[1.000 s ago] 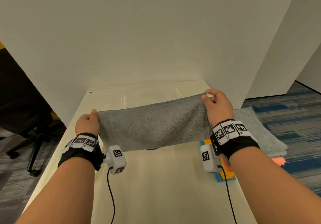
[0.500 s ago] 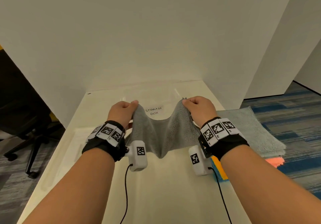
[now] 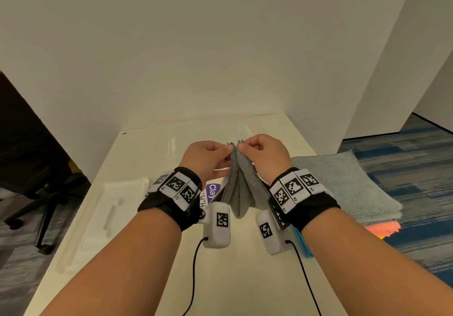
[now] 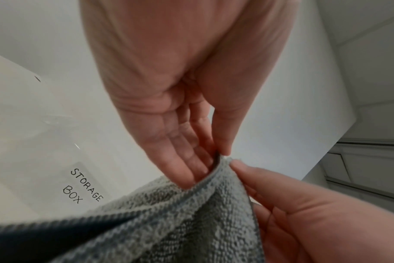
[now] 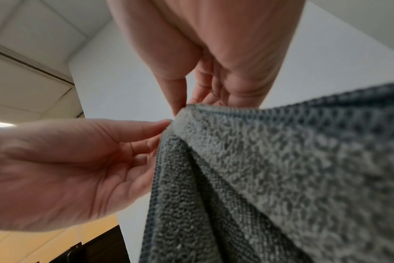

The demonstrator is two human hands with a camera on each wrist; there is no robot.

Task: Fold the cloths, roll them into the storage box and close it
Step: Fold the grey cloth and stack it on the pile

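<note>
— Both hands have swung together since a second ago; the grey cloth [image 3: 241, 188], then stretched wide, now hangs doubled between them.

— Grips?

— The left hand [image 3: 208, 160] and right hand [image 3: 261, 156] each pinch a top corner, thumb against fingers, corners touching.

— Room around?

— Open bench [image 3: 240, 279] lies nearer than the hands; a cloth stack [image 3: 343, 183] overhangs its edge right of the right hand.

— Hidden?

— The storage box [image 4: 34, 142] beyond the hands is clear; its contents can't be made out.

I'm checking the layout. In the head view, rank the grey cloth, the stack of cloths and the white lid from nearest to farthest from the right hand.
1. Grey cloth: pinched by the right hand, hanging between both hands.
2. Stack of cloths: just right of the right wrist, at the table's right edge.
3. White lid: on the table's left side, beyond the left hand.
</note>
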